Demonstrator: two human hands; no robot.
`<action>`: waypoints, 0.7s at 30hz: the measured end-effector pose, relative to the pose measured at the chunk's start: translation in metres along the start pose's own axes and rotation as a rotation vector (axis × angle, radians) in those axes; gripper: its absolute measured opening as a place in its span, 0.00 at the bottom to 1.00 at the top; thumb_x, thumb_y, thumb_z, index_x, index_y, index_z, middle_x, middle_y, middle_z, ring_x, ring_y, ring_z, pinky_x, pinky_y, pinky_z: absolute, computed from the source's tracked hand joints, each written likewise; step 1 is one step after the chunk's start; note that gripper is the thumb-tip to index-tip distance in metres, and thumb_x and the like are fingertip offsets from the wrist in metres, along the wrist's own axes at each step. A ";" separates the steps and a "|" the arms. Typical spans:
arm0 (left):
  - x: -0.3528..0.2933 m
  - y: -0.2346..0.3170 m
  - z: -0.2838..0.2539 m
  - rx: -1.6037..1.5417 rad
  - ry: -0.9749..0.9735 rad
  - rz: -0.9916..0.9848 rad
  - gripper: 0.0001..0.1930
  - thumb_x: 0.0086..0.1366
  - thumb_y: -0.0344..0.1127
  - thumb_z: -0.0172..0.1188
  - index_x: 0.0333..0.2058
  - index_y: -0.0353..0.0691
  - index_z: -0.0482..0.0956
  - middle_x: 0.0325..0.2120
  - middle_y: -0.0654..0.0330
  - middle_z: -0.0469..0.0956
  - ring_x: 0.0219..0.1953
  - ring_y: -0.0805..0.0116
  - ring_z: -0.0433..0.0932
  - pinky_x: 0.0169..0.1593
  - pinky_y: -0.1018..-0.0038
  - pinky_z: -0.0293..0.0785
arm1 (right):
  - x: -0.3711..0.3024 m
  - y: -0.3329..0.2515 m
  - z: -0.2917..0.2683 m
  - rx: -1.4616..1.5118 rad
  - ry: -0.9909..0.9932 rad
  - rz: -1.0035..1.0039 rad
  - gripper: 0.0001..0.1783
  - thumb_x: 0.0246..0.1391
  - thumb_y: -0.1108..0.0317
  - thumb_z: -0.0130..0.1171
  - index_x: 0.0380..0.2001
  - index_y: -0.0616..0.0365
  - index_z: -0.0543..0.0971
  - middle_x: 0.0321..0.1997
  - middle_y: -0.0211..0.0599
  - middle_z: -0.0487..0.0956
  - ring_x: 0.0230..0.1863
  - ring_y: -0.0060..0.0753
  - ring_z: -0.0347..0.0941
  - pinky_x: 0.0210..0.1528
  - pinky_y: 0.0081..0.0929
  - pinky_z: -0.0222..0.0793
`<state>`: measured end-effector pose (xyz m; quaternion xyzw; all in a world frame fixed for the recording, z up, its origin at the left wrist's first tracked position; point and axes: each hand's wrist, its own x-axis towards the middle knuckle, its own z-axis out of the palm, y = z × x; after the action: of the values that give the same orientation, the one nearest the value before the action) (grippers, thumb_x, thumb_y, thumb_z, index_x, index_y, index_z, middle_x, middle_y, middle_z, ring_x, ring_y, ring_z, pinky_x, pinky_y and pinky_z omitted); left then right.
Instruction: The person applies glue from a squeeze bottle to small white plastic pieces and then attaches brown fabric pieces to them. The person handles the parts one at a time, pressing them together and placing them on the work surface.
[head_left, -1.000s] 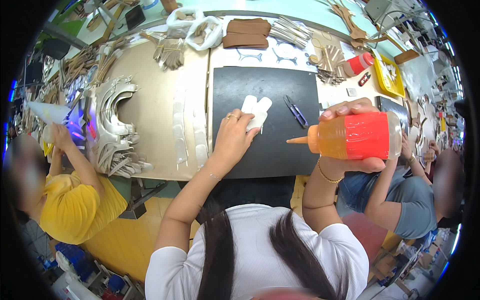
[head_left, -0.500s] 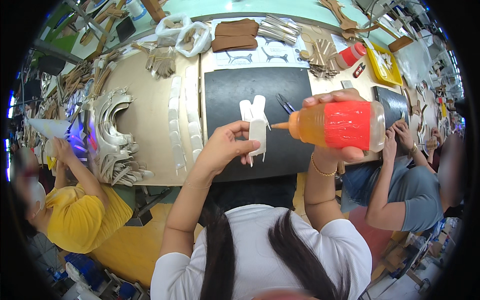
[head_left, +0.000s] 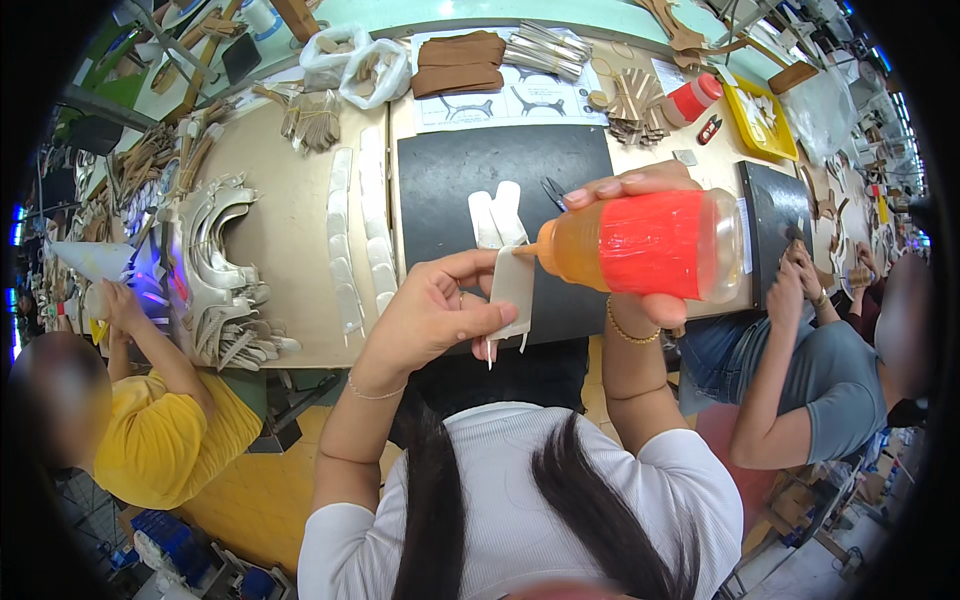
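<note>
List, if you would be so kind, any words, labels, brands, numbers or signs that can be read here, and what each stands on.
There is no text here that I can quote.
Printed sheet with drawings: fine print along its lower edge, too small to read.
Red tool: pale marks, too small to read.
Held red-wrapped bottle: no lettering I can make out.

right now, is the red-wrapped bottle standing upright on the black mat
No, the right hand holds the red-wrapped bottle tipped sideways, its nozzle pointing toward the white piece in the left hand.
</note>
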<state>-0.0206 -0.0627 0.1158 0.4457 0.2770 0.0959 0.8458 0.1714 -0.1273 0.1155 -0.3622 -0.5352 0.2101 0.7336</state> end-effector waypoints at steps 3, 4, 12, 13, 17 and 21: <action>0.000 -0.001 0.000 -0.007 0.004 0.004 0.20 0.55 0.23 0.60 0.48 0.26 0.70 0.28 0.59 0.75 0.19 0.77 0.76 0.21 0.85 0.72 | -0.003 -0.002 0.005 -0.023 0.067 0.027 0.58 0.25 0.24 0.59 0.43 0.72 0.66 0.36 0.44 0.71 0.36 0.46 0.76 0.37 0.38 0.76; 0.000 -0.001 -0.001 -0.011 0.001 0.012 0.20 0.55 0.23 0.60 0.48 0.26 0.70 0.28 0.59 0.75 0.19 0.77 0.76 0.21 0.85 0.72 | -0.002 -0.002 0.005 -0.023 0.054 0.010 0.58 0.25 0.24 0.59 0.42 0.72 0.66 0.36 0.44 0.71 0.35 0.46 0.76 0.36 0.37 0.76; 0.001 -0.001 -0.003 -0.023 0.032 0.014 0.20 0.57 0.24 0.59 0.49 0.26 0.69 0.28 0.59 0.75 0.19 0.74 0.77 0.21 0.83 0.72 | 0.010 -0.008 -0.001 0.146 0.022 -0.238 0.58 0.28 0.23 0.56 0.41 0.74 0.66 0.35 0.46 0.70 0.32 0.46 0.76 0.33 0.34 0.76; 0.001 0.000 -0.003 -0.026 0.025 0.016 0.20 0.57 0.24 0.59 0.48 0.26 0.70 0.28 0.59 0.75 0.19 0.74 0.77 0.21 0.83 0.72 | 0.008 -0.008 0.001 0.135 -0.005 -0.218 0.58 0.27 0.22 0.56 0.41 0.74 0.67 0.35 0.46 0.70 0.31 0.46 0.76 0.32 0.34 0.76; -0.001 0.002 -0.003 -0.011 0.033 0.009 0.19 0.55 0.23 0.59 0.47 0.25 0.71 0.30 0.57 0.77 0.18 0.75 0.76 0.22 0.82 0.73 | 0.003 -0.004 0.005 0.043 -0.055 -0.124 0.59 0.25 0.22 0.56 0.41 0.73 0.67 0.35 0.46 0.71 0.31 0.46 0.77 0.32 0.34 0.76; -0.003 0.004 -0.003 0.003 0.037 -0.001 0.19 0.55 0.24 0.60 0.47 0.25 0.71 0.30 0.57 0.78 0.18 0.75 0.76 0.23 0.82 0.74 | -0.001 -0.001 0.006 0.033 -0.053 -0.063 0.58 0.24 0.22 0.57 0.41 0.73 0.68 0.34 0.45 0.71 0.32 0.45 0.77 0.33 0.33 0.76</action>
<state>-0.0240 -0.0598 0.1190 0.4450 0.2933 0.1031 0.8399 0.1654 -0.1269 0.1171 -0.3273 -0.5618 0.2054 0.7315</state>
